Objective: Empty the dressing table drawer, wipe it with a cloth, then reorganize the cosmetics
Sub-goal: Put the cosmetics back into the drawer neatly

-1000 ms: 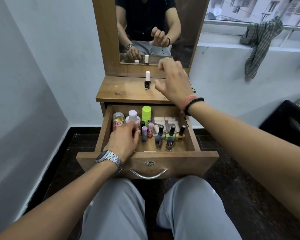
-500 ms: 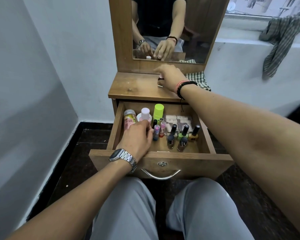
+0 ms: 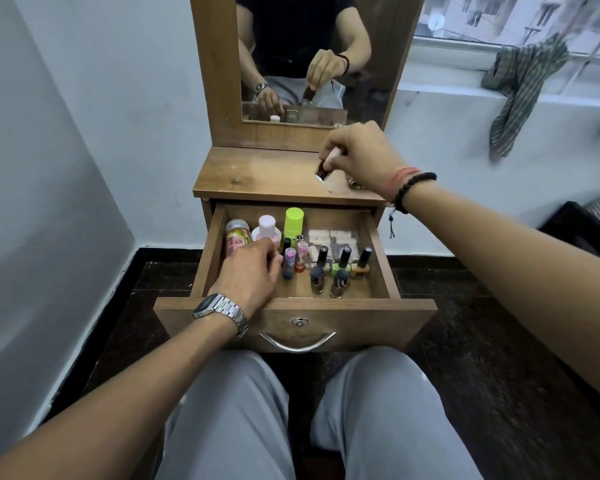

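Our right hand pinches a dark nail polish bottle above the tabletop. Our left hand curls in the drawer; we cannot tell its grip.

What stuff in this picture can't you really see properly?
All in the head view:
- Whatever the left hand reaches for in the drawer: its fingers cover it.
- The top of the dark bottle: the right hand wraps round it.
- The small metal thing on the tabletop: the right wrist hides most of it.
- The pink jar label: too small to read.
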